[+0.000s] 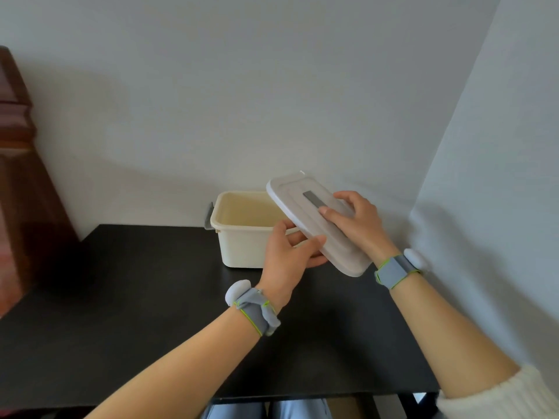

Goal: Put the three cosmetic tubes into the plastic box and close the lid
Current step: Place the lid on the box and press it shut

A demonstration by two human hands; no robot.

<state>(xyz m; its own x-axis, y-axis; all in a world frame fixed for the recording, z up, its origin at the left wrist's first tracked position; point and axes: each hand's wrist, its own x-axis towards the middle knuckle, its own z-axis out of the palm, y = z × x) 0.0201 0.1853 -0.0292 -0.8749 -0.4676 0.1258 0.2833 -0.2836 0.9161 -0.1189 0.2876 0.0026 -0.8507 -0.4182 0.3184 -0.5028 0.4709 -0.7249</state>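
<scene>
A cream plastic box [242,246] stands open at the back of the black table [136,313], close to the wall, with a grey latch on its left end. The white lid [302,204], with a grey strip on top, is tilted over the box's right side. My left hand [287,252] grips the lid's near edge from below. My right hand [357,222] rests on top of the lid, fingers across it. No cosmetic tubes are in view; what I can see of the box's inside shows only bare walls, and the bottom is hidden.
White walls run behind the table and along its right side, forming a corner by the box. A dark red wooden piece of furniture [18,176] stands at the left. Both wrists wear grey bands.
</scene>
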